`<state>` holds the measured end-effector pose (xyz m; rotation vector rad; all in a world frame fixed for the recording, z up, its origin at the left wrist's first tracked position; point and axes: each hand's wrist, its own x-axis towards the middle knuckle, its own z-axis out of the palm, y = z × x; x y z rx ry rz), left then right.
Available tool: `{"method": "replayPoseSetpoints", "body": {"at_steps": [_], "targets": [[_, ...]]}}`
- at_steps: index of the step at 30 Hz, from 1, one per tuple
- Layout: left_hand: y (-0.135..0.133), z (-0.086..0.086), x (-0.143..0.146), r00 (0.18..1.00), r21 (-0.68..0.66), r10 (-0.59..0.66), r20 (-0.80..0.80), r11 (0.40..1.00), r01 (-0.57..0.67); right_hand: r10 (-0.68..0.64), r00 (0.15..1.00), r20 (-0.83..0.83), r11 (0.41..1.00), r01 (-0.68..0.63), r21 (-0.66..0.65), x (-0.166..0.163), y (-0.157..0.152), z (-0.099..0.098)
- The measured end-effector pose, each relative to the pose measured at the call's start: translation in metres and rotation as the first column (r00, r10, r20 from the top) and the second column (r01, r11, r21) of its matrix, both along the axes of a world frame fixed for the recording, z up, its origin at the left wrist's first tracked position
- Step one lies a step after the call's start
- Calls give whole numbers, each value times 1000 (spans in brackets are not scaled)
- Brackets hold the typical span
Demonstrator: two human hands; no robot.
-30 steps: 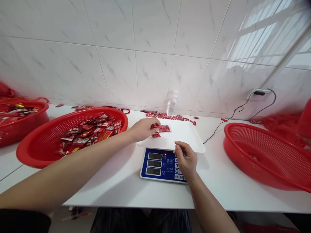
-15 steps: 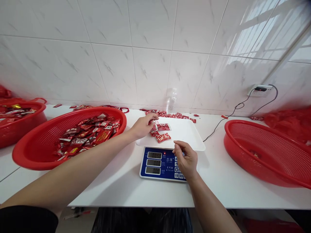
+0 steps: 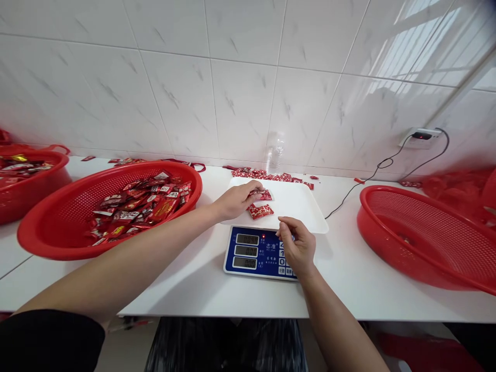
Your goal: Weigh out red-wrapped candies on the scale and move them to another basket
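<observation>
A blue-faced digital scale (image 3: 251, 252) with a white weighing tray (image 3: 300, 204) stands on the white counter in front of me. My left hand (image 3: 235, 199) reaches over the tray's left side, its fingers closed on a red candy packet (image 3: 264, 195). A second red packet (image 3: 260, 211) lies loose on the tray just below it. My right hand (image 3: 297, 247) rests on the scale's keypad at the right, fingers curled together, holding nothing that I can see.
A red mesh basket (image 3: 58, 230) with several red candy packets (image 3: 135, 206) sits at left; another red basket (image 3: 23, 191) lies further left. A nearly bare red basket (image 3: 422, 243) stands right. Loose packets (image 3: 267, 175) line the wall. A black cable (image 3: 372, 178) runs to a wall socket (image 3: 420, 137).
My left hand has shifted right on the tray and closed on a packet. Fewer packets lie loose on the tray now. My right hand stayed on the keypad.
</observation>
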<state>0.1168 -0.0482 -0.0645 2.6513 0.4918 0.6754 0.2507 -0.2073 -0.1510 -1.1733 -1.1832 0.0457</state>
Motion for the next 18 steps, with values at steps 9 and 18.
{"method": "replayPoseSetpoints", "body": {"at_steps": [9, 18], "targets": [[4, -1, -4, 984, 233, 7, -181, 972, 36, -15, 1000, -10, 1000, 15, -11, 1, 1, 0], [-30, -26, -70, 791, 103, 234, 565, 931, -349, -9, 1000, -5, 1000, 9, -6, 0, -4, 1]]}}
